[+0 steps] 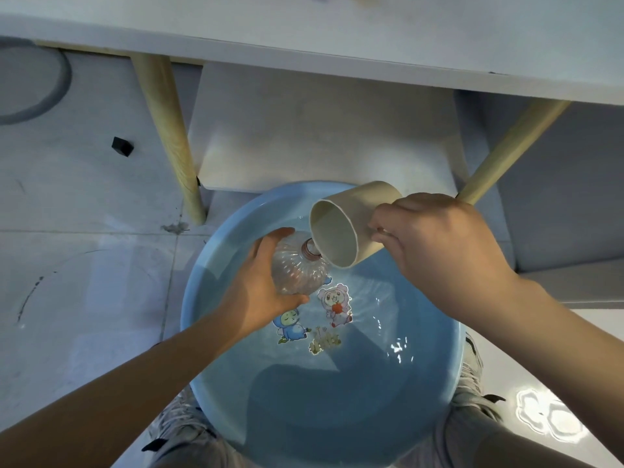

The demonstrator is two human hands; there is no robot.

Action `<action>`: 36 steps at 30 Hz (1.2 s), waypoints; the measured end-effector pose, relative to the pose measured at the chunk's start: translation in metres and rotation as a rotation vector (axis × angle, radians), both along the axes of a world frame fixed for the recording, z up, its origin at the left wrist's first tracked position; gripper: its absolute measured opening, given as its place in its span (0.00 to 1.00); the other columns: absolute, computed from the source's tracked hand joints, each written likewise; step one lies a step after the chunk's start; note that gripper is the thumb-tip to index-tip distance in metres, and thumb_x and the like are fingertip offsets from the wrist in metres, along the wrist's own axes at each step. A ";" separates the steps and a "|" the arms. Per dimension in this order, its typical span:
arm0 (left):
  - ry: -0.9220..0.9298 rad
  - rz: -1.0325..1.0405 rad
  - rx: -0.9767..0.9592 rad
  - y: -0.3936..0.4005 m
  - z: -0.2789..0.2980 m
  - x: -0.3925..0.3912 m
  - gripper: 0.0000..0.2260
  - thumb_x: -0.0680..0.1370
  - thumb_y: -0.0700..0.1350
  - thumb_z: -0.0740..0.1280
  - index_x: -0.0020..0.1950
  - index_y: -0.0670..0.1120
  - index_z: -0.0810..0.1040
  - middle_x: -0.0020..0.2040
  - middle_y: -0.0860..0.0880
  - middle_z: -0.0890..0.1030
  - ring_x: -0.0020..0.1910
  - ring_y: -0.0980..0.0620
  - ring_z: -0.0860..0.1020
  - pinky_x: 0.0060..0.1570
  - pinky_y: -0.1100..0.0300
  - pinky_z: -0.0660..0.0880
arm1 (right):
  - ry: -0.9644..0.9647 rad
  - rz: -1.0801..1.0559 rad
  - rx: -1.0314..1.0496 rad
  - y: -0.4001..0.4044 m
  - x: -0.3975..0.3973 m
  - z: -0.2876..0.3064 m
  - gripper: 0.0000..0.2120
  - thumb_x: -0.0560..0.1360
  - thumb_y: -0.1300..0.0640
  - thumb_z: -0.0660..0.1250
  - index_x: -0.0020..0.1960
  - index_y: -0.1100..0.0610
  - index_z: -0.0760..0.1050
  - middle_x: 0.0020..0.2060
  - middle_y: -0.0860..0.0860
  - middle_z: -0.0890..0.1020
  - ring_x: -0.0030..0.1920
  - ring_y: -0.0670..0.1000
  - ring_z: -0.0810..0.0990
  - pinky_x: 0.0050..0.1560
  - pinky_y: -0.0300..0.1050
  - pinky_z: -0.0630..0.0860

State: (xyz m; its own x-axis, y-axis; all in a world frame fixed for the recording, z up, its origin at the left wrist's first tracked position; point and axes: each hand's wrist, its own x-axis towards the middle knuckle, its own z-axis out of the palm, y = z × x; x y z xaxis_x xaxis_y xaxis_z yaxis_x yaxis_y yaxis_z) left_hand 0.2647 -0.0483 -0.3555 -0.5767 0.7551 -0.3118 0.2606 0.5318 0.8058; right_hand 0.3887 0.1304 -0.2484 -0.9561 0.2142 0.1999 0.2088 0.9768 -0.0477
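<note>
A round blue basin point(202, 288) holds clear water, with cartoon stickers on its bottom. Over the basin's far side my left hand point(260, 282) grips a clear plastic bottle point(297, 268) by its body, its open neck pointing up and right. My right hand point(435, 244) holds a beige cup point(351, 228) by its handle. The cup is tipped on its side, its mouth facing me and its lower rim just above the bottle's neck.
A white table point(337, 52) with pale wooden legs point(169, 136) stands right behind the basin. A small black block point(122, 146) lies on the grey tiled floor at left. My shoes point(472, 373) flank the basin below.
</note>
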 end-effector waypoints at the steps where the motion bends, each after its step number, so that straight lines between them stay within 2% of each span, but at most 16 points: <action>1: -0.002 0.001 -0.003 0.000 0.000 0.000 0.42 0.63 0.43 0.80 0.69 0.60 0.60 0.69 0.55 0.66 0.59 0.62 0.65 0.52 0.75 0.62 | -0.003 -0.001 0.005 0.000 0.000 0.000 0.17 0.49 0.73 0.77 0.31 0.59 0.75 0.22 0.52 0.73 0.24 0.56 0.72 0.21 0.42 0.70; 7: -0.003 0.001 -0.001 0.000 0.002 0.000 0.42 0.63 0.43 0.80 0.67 0.61 0.59 0.69 0.55 0.66 0.60 0.61 0.65 0.57 0.67 0.63 | 0.016 0.004 0.004 -0.003 -0.001 -0.001 0.17 0.49 0.73 0.78 0.31 0.59 0.75 0.23 0.53 0.73 0.24 0.57 0.73 0.22 0.43 0.71; 21: 0.000 -0.013 -0.004 0.002 0.003 0.002 0.44 0.62 0.44 0.81 0.71 0.56 0.61 0.69 0.53 0.67 0.61 0.60 0.65 0.56 0.67 0.63 | 0.062 -0.013 0.007 -0.004 -0.003 -0.001 0.16 0.50 0.74 0.77 0.32 0.61 0.76 0.25 0.54 0.75 0.26 0.57 0.74 0.25 0.43 0.72; 32: -0.065 0.013 -0.006 0.004 0.000 0.003 0.44 0.62 0.45 0.81 0.71 0.57 0.61 0.67 0.54 0.68 0.62 0.56 0.69 0.54 0.66 0.65 | 0.117 -0.024 0.034 -0.007 0.000 -0.006 0.14 0.53 0.74 0.76 0.33 0.60 0.77 0.26 0.54 0.75 0.27 0.58 0.74 0.30 0.44 0.71; 36: -0.093 0.024 0.004 0.002 -0.001 0.004 0.44 0.61 0.46 0.81 0.70 0.58 0.61 0.67 0.55 0.69 0.62 0.56 0.69 0.54 0.68 0.65 | 0.166 -0.030 0.022 -0.007 0.002 -0.009 0.14 0.55 0.75 0.75 0.33 0.61 0.77 0.26 0.54 0.75 0.28 0.58 0.73 0.33 0.47 0.70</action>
